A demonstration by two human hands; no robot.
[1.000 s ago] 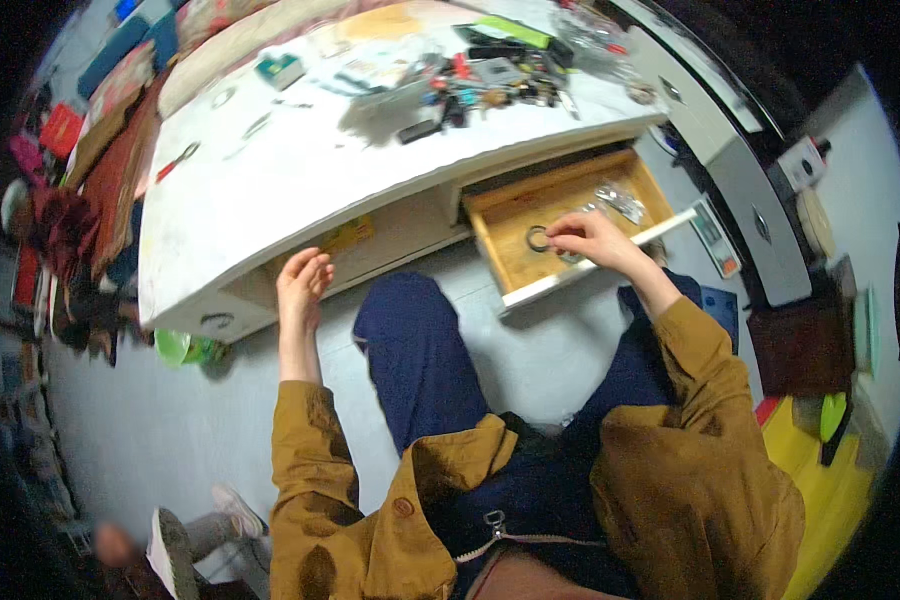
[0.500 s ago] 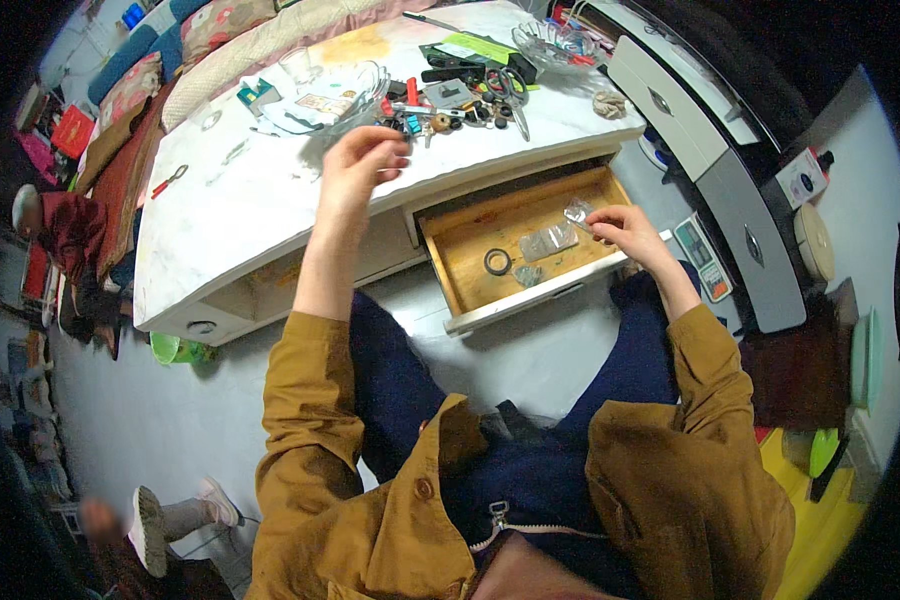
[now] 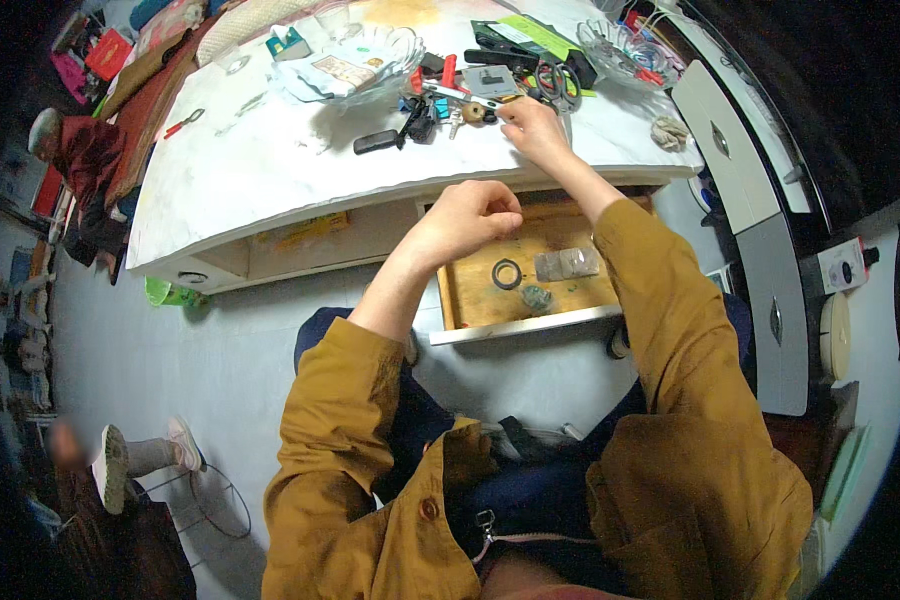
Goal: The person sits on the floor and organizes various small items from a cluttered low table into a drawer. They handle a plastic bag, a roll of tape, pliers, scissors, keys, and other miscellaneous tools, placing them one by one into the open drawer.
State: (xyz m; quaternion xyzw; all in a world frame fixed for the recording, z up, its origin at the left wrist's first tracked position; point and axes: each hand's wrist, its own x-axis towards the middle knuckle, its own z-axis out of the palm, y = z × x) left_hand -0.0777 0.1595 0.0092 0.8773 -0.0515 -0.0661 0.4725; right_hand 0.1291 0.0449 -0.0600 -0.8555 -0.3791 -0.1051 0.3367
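My right hand (image 3: pixel 538 132) reaches over the white tabletop to the near side of a pile of small things. Its fingers are pinched together beside a small brown ring-shaped roll (image 3: pixel 472 112), and what they hold, if anything, is hidden. My left hand (image 3: pixel 470 222) hovers above the left part of the open wooden drawer (image 3: pixel 470 322), its fingers curled towards the thumb. I cannot make out anything in it. Inside the drawer are a black ring (image 3: pixel 507 273), a clear plastic packet (image 3: pixel 567 263) and a small greenish bundle (image 3: pixel 536 297).
On the white table (image 3: pixel 260 170) lie a black fob-like object (image 3: pixel 378 142), black-handled scissors (image 3: pixel 558 84), a red-handled tool (image 3: pixel 184 123) and a glass bowl (image 3: pixel 625 52). A grey-white cabinet (image 3: pixel 735 150) stands at right. Another person (image 3: pixel 75 155) sits at far left.
My right hand has left the drawer and moved up to the pile on the table. My left hand has come down from above the tabletop to over the drawer. The view has shifted.
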